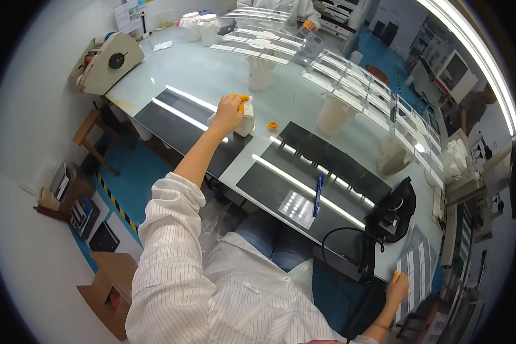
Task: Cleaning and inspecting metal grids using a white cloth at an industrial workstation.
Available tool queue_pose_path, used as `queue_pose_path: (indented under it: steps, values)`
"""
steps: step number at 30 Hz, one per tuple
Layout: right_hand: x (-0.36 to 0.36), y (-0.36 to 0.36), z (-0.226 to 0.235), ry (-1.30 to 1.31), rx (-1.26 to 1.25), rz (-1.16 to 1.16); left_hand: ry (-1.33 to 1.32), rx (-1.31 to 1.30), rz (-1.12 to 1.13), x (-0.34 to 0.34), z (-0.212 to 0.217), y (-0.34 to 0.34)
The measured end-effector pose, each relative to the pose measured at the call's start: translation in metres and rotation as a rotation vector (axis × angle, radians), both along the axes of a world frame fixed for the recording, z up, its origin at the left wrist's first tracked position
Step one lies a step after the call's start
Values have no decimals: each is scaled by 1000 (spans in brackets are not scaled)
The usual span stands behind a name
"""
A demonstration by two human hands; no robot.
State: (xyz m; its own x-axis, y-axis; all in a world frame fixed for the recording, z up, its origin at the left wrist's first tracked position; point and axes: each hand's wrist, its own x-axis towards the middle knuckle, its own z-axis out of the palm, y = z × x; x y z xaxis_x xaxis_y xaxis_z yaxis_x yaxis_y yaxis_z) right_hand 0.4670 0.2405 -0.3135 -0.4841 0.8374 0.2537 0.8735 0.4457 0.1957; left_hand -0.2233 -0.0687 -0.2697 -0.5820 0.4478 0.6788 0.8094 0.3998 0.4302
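Observation:
My left hand (228,114), with orange finger covers on its tips, is curled at the top of a small white box (246,121) on the table. What its bent fingers pinch there is hidden. At the lower right, my right hand (398,288) grips the edge of a clear panel with pale strips (421,266), held tilted beside the table's corner. A loose orange finger cover (273,125) lies just right of the box. On the dark mat (258,182) before me, a blue pen (318,196) rests across the edge of a small clear sheet with bright spots (296,208).
Clear panels (350,86) lie on white buckets (333,116) along the far side. A black cloth-like bundle (400,209) with a cable sits at the right. A beige machine with a black knob (110,62) stands far left. Across the table is another person (304,10).

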Motion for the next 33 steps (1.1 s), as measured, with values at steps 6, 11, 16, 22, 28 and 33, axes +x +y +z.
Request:
queue_pose_path:
  steps: [6,11,16,22,28,33]
  values:
    - [0,5,33,63,128,101,138,-103,3,6,10,28]
    - [-14,-7,118,187,495,64,207,-202,16,24,31,33]
    - [-24,-55,183,431,840,109,207,-55,-187,97,63,53]
    - [-43,-98,228,948,891,174,-424,0,-875,227,113,76]
    - [-122,-146,244,789,847,679,-1267,149,-1519,283,148,63]
    - [-183,-189,220,579,522,1458,-1549,384,-1140,273,147,28]
